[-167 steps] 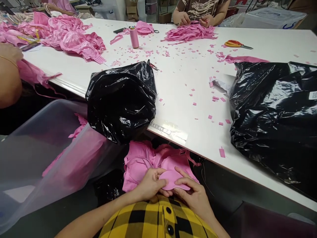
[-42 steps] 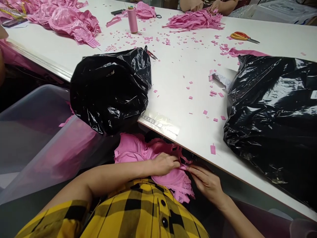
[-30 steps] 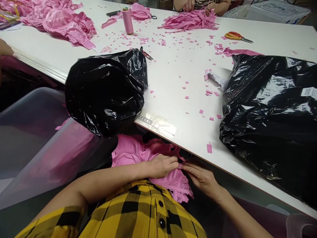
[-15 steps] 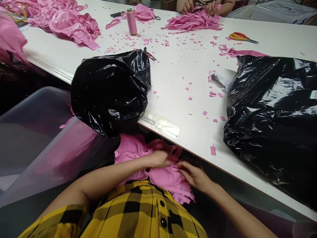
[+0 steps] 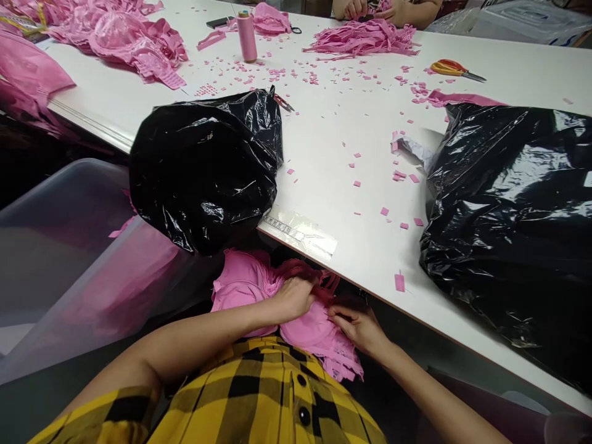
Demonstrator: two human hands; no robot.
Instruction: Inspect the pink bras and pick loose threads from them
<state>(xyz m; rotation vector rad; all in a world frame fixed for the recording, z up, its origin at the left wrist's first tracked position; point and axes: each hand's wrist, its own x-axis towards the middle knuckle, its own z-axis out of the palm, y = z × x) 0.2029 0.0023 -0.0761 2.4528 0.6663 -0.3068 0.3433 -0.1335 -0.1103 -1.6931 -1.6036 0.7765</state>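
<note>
A pink bra [image 5: 308,327] with padded cups and lace edging lies across my lap, below the table edge. My left hand [image 5: 296,299] is closed on its upper edge near the middle, the fingertips partly hidden. Close to its right, my right hand [image 5: 358,325] pinches with thumb and forefinger at the same bra, by the upper edge of the right-hand cup. Whether a thread or small scrap is also in that pinch is too small to tell. Dark red lace and thin straps show behind both hands.
Black plastic bags [image 5: 203,172] stand left and right on the white table [image 5: 319,154]. A measuring tape [image 5: 282,227] is fixed at its edge. Scissors [image 5: 451,68], a thread cone [image 5: 246,38], pink scraps and bra piles lie beyond. Another person's hands [image 5: 370,8] work opposite. A translucent bin [image 5: 87,271] stands left.
My left hand has shifted slightly left and up over the bra. My right hand stays nearly in place, still pinching. The view has tilted slightly.
</note>
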